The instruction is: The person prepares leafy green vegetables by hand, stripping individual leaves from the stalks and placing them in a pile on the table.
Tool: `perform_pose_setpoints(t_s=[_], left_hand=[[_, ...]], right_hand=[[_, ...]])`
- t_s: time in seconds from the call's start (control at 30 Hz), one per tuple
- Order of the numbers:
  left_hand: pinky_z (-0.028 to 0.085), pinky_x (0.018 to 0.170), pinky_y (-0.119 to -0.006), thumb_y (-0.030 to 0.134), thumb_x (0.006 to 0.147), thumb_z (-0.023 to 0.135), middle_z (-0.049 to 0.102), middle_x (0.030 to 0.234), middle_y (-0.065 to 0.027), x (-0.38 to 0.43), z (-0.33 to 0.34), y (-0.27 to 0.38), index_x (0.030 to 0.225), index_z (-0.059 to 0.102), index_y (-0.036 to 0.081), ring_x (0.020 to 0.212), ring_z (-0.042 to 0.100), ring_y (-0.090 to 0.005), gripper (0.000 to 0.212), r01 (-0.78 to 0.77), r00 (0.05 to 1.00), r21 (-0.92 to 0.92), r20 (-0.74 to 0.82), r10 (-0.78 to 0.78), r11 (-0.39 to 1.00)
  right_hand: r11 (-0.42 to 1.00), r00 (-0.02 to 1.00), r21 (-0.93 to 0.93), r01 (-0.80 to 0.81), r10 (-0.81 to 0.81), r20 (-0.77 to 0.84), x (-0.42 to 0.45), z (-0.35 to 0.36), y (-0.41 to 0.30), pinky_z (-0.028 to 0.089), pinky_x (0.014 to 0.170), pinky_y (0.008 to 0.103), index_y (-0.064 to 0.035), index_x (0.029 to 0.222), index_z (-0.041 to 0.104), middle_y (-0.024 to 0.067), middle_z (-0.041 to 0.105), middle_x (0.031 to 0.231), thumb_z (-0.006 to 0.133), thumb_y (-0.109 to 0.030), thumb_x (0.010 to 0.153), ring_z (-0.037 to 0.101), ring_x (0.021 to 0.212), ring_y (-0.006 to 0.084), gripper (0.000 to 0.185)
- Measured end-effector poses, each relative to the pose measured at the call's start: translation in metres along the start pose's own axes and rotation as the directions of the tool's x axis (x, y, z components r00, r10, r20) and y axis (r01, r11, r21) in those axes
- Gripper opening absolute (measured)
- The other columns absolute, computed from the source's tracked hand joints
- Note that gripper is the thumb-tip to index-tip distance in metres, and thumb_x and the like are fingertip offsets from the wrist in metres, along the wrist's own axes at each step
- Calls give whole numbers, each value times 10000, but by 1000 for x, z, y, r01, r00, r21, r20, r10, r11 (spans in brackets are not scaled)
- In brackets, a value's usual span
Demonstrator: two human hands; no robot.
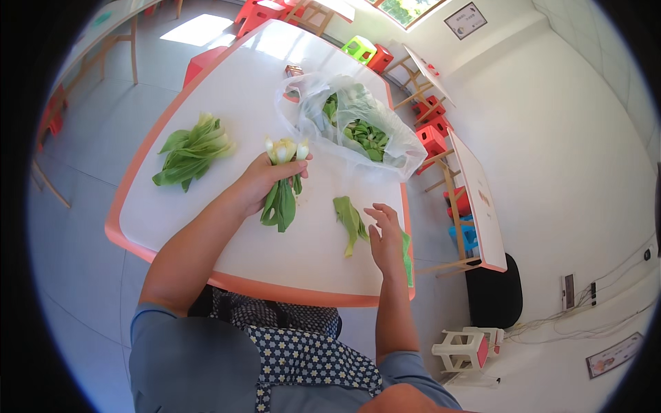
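Observation:
My left hand grips a small bunch of bok choy, its pale stem ends pointing away from me and the green leaves hanging toward me. Over the table's right side, my right hand has its fingers apart with nothing between them. Just left of those fingers lie loose yellowish-green leaves. A pile of bok choy rests on the white tabletop to the left. Farther back on the right sits a clear plastic bag, its mouth spread around many green leaves.
A green cloth lies at the table's right edge, partly behind my right forearm. Beyond the bag stands a small box. Tables on their sides and red stools line the right wall. White stools stand at lower right.

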State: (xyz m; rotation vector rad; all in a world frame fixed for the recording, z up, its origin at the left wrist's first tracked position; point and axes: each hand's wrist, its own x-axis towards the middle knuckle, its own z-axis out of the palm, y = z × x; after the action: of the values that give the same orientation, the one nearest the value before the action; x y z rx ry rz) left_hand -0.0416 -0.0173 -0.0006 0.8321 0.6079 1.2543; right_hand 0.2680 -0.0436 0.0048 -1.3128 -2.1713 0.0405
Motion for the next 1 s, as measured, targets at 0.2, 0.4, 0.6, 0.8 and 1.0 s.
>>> perform_pose_setpoints(t_s=[0.2, 0.4, 0.6, 0.8, 1.0], left_hand=[[528, 661, -276, 165, 920, 657, 606, 918, -22, 0, 0, 1, 1205, 590, 20, 815, 589, -105, 327, 47, 999, -35, -13, -48, 998], [533, 659, -280, 170, 923, 655, 602, 910, -8, 4, -3, 5, 1202, 591, 35, 804, 596, -100, 317, 35, 996, -8, -78, -35, 999], [487, 648, -244, 141, 912, 653, 597, 888, -11, 4, -4, 6, 1154, 597, 47, 795, 581, -107, 266, -2, 993, -19, -119, 0, 1000], [482, 654, -248, 153, 913, 659, 592, 896, -7, 4, -4, 5, 1158, 596, 53, 793, 577, -106, 273, -13, 996, -25, -91, 10, 1000], [479, 656, -238, 158, 922, 650, 589, 896, -3, 2, -4, 11, 1194, 582, 24, 813, 577, -99, 310, -40, 996, -42, -80, 36, 998]], right_hand=[[999, 993, 12, 49, -50, 110, -8, 29, 20, 500, 941, 357, -91, 1092, 678, 128, 539, 1342, 600, 173, 748, 523, 1223, 311, 440], [980, 992, 159, 122, -114, -59, 8, 18, 4, 482, 955, 340, -42, 1043, 665, 123, 589, 1283, 619, 91, 856, 546, 1197, 260, 234], [588, 949, 750, -302, 260, 178, 12, -5, -45, 484, 792, 243, -34, 1114, 597, 70, 673, 1024, 551, -83, 992, 604, 888, 112, 140], [667, 953, 682, -299, 236, 187, 6, -8, -52, 470, 710, 236, -44, 1113, 597, 26, 645, 898, 564, -102, 988, 576, 797, 76, 141], [785, 956, 547, -291, 260, 135, 6, 10, -51, 464, 705, 238, -24, 1123, 606, 28, 631, 858, 571, -104, 983, 565, 770, 86, 165]])
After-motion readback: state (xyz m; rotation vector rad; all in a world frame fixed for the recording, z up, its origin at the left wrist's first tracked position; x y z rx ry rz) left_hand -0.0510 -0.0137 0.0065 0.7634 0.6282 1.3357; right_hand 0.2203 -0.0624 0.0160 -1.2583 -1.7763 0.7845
